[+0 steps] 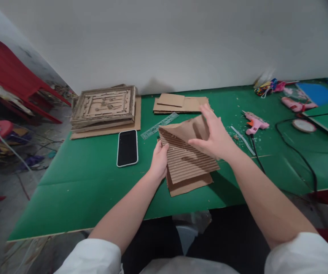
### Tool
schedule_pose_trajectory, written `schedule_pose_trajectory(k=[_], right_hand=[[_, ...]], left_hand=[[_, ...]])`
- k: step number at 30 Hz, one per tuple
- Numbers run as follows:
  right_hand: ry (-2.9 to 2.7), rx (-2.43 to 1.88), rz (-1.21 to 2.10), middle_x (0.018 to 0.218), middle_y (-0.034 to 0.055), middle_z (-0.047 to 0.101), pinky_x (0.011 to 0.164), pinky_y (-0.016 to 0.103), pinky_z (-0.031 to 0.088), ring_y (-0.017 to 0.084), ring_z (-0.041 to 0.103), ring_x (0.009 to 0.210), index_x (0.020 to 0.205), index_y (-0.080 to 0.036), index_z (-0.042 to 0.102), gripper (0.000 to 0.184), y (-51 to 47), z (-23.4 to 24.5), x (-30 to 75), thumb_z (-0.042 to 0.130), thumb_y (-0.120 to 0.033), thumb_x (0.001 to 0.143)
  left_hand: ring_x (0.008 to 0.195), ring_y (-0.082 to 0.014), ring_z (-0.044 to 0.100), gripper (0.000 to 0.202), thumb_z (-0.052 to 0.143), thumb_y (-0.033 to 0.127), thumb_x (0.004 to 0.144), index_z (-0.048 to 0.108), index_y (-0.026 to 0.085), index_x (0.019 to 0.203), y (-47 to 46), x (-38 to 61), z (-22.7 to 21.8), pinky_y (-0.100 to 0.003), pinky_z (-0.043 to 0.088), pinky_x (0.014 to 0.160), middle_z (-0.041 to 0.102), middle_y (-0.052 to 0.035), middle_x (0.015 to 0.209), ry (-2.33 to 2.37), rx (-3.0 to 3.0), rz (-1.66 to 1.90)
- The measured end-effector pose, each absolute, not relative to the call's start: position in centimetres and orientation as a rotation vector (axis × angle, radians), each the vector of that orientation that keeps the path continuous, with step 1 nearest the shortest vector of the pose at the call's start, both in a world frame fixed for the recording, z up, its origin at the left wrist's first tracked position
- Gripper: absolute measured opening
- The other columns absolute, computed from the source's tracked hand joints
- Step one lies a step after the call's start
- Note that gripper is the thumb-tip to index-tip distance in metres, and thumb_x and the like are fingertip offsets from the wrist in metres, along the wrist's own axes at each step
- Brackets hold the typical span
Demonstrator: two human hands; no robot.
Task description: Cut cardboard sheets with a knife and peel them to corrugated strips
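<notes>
A corrugated cardboard piece [189, 161] with its ridges bared is raised at a tilt over the green table. Its brown paper layer [191, 129] stands partly lifted away from the ridges along the far side. My left hand [160, 158] grips the left edge, thumb on top and fingers mostly hidden beneath. At the right side of the paper layer, my right hand [217, 135] is open, its thumb and fingers spread; whether the palm touches the paper is unclear. Another flat cardboard piece [191, 185] lies under the ridged one.
Left of the hands are a phone [127, 148] and a clear ruler [160, 125]. Behind stand framed cardboard panels [104, 105] and cut cardboard pieces [192, 103]. To the right lie a pink glue gun [255, 123], a glue stick [242, 140], a black cable [295, 148] and a tape roll [303, 125].
</notes>
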State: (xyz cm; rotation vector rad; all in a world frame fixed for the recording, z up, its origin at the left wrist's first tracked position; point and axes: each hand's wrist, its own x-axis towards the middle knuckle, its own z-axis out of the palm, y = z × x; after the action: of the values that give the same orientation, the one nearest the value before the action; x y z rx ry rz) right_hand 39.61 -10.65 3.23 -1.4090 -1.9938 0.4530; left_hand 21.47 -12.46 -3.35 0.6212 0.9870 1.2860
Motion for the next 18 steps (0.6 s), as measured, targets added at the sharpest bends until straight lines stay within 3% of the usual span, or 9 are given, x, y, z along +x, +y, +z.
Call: schedule_pose_trajectory(k=[2, 3, 5, 7, 10, 13, 15, 18], right_hand=[[-2.002, -1.526, 0.411, 0.142, 0.0117, 0.026, 0.097, 0.051, 0.027, 0.035, 0.025, 0.128, 0.138, -0.023, 0.016, 0.095, -12.4, 2.9, 40.8, 0.061, -0.06, 0.063], [-1.988, -1.585, 0.435, 0.142, 0.0129, 0.025, 0.096, 0.051, 0.029, 0.036, 0.026, 0.128, 0.139, -0.022, 0.014, 0.097, -13.2, 2.3, 41.3, 0.061, -0.06, 0.063], [-2.001, -1.621, 0.465, 0.136, 0.0126, 0.038, 0.094, 0.049, 0.034, 0.035, 0.032, 0.125, 0.134, -0.021, 0.029, 0.082, -14.2, 0.6, 42.2, 0.061, -0.056, 0.066], [-2.026, -1.524, 0.377, 0.125, 0.0101, 0.05, 0.093, 0.045, 0.036, 0.031, 0.037, 0.122, 0.116, -0.021, 0.05, 0.052, -14.7, -1.1, 42.6, 0.057, -0.049, 0.073], [-2.068, -1.419, 0.246, 0.09, 0.0076, 0.065, 0.072, 0.033, 0.045, 0.025, 0.06, 0.091, 0.095, -0.02, 0.056, 0.024, -15.0, -2.4, 42.2, 0.049, -0.038, 0.081], [-2.056, -1.465, 0.049, 0.054, 0.0009, 0.057, 0.047, 0.025, 0.034, 0.017, 0.056, 0.051, 0.085, -0.019, 0.055, 0.02, -14.7, -2.2, 41.2, 0.045, -0.035, 0.084], [-1.995, -1.475, -0.108, 0.051, -0.0002, 0.054, 0.046, 0.025, 0.03, 0.015, 0.051, 0.047, 0.087, -0.018, 0.054, 0.019, -14.3, -1.7, 40.4, 0.044, -0.032, 0.084], [-1.97, -1.411, -0.2, 0.058, 0.0004, 0.057, 0.05, 0.024, 0.03, 0.014, 0.052, 0.052, 0.092, -0.019, 0.054, 0.015, -13.7, -0.8, 38.9, 0.044, -0.026, 0.082]], left_hand=[[0.087, -0.0181, 0.062, 0.021, 0.051, 0.017, 0.075, 0.054, 0.017, 0.096, -12.2, 21.2, -3.1, -0.032, 0.048, 0.079, 0.065, -0.0037, 0.09, 1.03, 0.582, 1.311], [0.085, -0.0179, 0.062, 0.019, 0.051, 0.017, 0.075, 0.054, 0.016, 0.094, -12.1, 21.1, -3.0, -0.032, 0.048, 0.079, 0.065, -0.0033, 0.087, 1.049, 0.563, 1.317], [0.083, -0.0175, 0.062, 0.018, 0.052, 0.016, 0.074, 0.054, 0.016, 0.092, -12.0, 21.0, -2.9, -0.032, 0.048, 0.078, 0.065, -0.0026, 0.084, 1.064, 0.545, 1.324], [0.083, -0.0183, 0.062, 0.022, 0.054, 0.018, 0.073, 0.055, 0.017, 0.095, -12.0, 20.9, -2.8, -0.033, 0.048, 0.078, 0.065, -0.0023, 0.085, 1.028, 0.559, 1.308], [0.089, -0.0228, 0.061, 0.028, 0.055, 0.035, 0.075, 0.058, 0.017, 0.096, -12.2, 20.6, -2.3, -0.036, 0.048, 0.081, 0.066, -0.0047, 0.089, 0.917, 0.535, 1.184], [0.102, -0.0266, 0.056, 0.04, 0.051, 0.052, 0.072, 0.062, 0.019, 0.094, -12.7, 20.0, -1.5, -0.039, 0.045, 0.087, 0.065, -0.0063, 0.097, 0.743, 0.561, 1.11], [0.109, -0.0279, 0.051, 0.043, 0.062, 0.044, 0.065, 0.06, 0.022, 0.101, -13.1, 20.0, -1.3, -0.041, 0.042, 0.092, 0.06, -0.0057, 0.11, 0.59, 0.725, 1.05], [0.12, -0.0283, 0.042, 0.073, 0.074, 0.021, 0.054, 0.047, 0.028, 0.121, -13.9, 20.8, -2.1, -0.043, 0.035, 0.099, 0.048, -0.0044, 0.129, 0.491, 1.046, 0.901]])
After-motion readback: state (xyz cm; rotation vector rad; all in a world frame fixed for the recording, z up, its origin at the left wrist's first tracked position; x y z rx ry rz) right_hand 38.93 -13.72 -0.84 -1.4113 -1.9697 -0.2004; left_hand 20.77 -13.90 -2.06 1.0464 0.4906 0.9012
